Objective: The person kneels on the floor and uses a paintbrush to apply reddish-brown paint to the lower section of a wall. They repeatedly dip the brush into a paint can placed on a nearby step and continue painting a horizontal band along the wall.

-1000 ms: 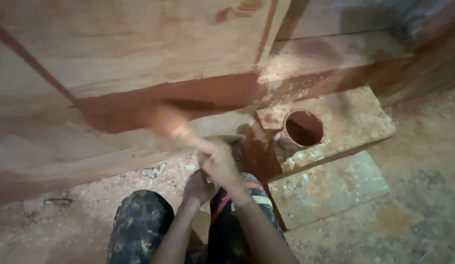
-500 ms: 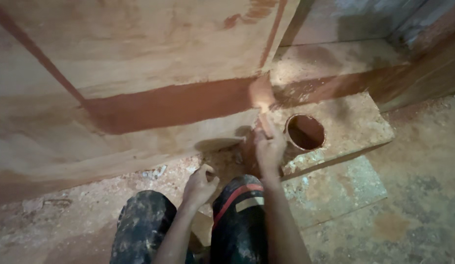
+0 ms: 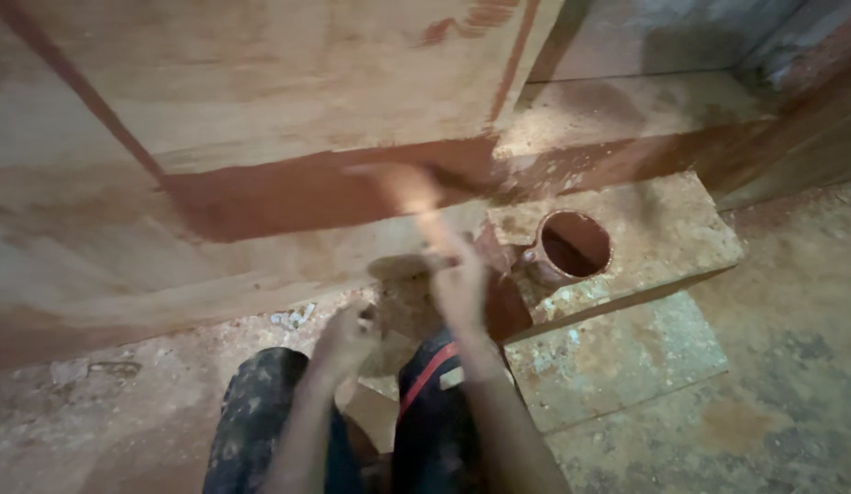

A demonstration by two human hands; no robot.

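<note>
We look down at a large wooden panel (image 3: 261, 110), pale and smooth-grained, with a broad band of wet reddish-brown stain (image 3: 297, 197) running across it and a thinner diagonal stripe of the same colour near the upper left.

Our right hand (image 3: 457, 288) is raised towards the stained band and is closed around a brush (image 3: 398, 187), which shows only as a pale, blurred streak reaching up and left from the fingers to the band; its bristles are too smeared to make out.

Our left hand (image 3: 348, 334) sits lower, above the knees, fingers curled into a loose fist; we cannot tell whether anything is held in it. The two hands are apart, the right one higher and further forward.

To the right of the right hand stands a round mug (image 3: 572, 247), rust-coloured with a small handle on its left side, its inside dark. It rests on a rough rectangular block (image 3: 663, 229), crusted and speckled with dried stain. A second flat slab (image 3: 627, 357), mottled grey-green, lies on the floor just in front of the block.

Our trousers (image 3: 256, 421) are dark and paint-spattered, with a red stripe on the right leg. The floor (image 3: 791, 384) is gritty and stained.
</note>
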